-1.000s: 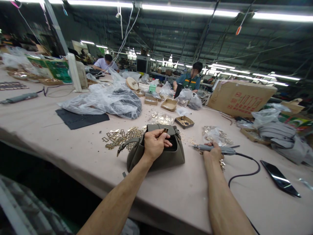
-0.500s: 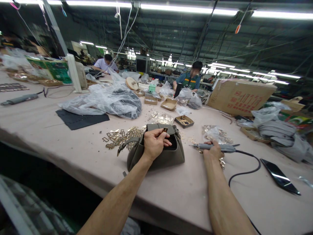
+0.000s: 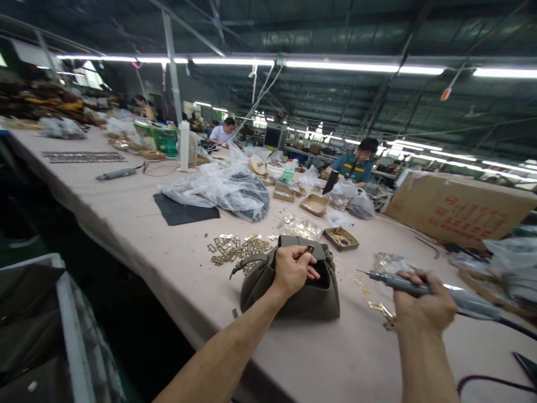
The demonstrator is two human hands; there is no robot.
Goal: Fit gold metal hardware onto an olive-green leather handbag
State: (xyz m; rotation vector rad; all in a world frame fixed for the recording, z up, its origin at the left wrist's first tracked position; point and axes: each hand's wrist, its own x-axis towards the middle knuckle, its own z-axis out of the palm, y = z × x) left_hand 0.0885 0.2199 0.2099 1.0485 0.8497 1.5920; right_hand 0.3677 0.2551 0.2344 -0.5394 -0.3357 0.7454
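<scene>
A grey-brown handbag (image 3: pixel 289 302) stands on the pink-covered table, its top partly open. My left hand (image 3: pixel 291 270) is at the bag's top, thumb and fingers closed on the flap near a small metal piece (image 3: pixel 310 249). To the right of the bag, my right hand (image 3: pixel 423 299) is wrapped round a grey pen-shaped electric tool (image 3: pixel 406 284), whose thin tip points left and whose cord runs off to the right. Gold rectangular frames (image 3: pixel 239 249) lie heaped behind and left of the bag. More gold pieces (image 3: pixel 384 314) lie between the bag and my right hand.
Behind the bag are a small tray (image 3: pixel 340 238), a bag of gold parts (image 3: pixel 300 226) and clear plastic (image 3: pixel 222 187). A large carton (image 3: pixel 457 210) stands at the right. A crate (image 3: pixel 75 330) is at lower left. Two people sit across the table.
The view has turned left, shifting the scene rightwards. My right hand has lifted the grey tool off the table. My left hand has stayed at the bag's flap.
</scene>
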